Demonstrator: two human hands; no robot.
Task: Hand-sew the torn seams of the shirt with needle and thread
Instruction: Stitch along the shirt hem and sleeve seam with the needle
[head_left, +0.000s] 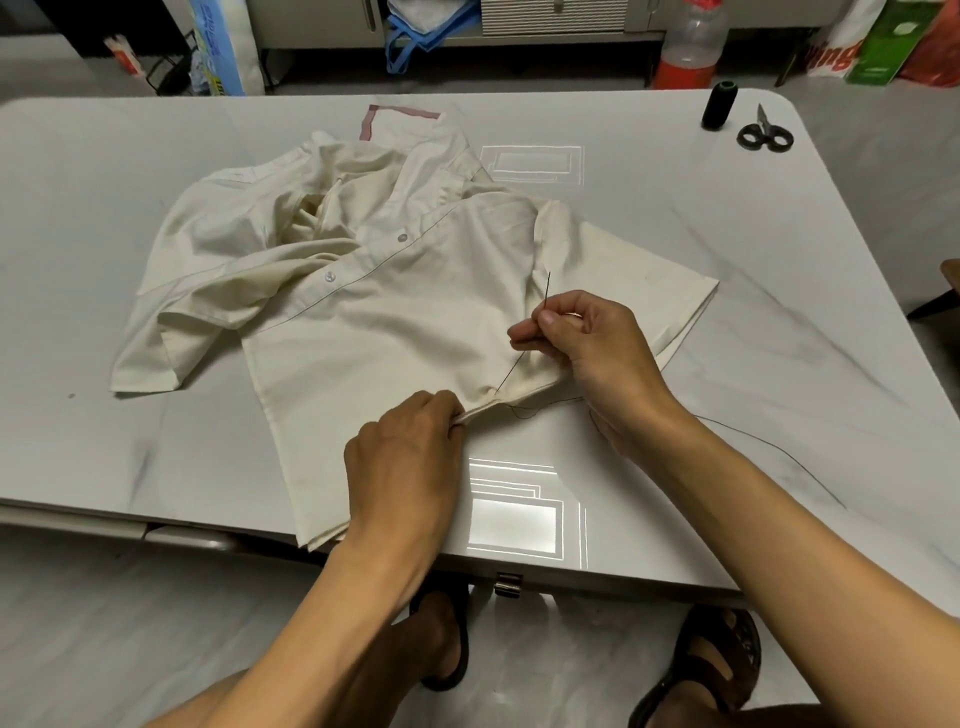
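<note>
A cream button-up shirt (363, 291) lies crumpled on the white marble-look table (156, 457), its hem hanging over the near edge. My left hand (410, 462) pinches the shirt's side seam near the underarm and holds it taut. Just above the seam, my right hand (582, 343) pinches a thin needle (548, 291) that points up and away. Dark thread (511, 371) runs from the needle down into the seam, and a long loose tail of thread (769, 441) trails rightwards across the table under my right forearm.
A black thread spool (719, 104) and small black-handled scissors (764, 132) sit at the far right corner of the table. Beyond the table stand a plastic bottle (691, 47), bags and a low cabinet. My sandalled feet (706, 670) show under the near edge.
</note>
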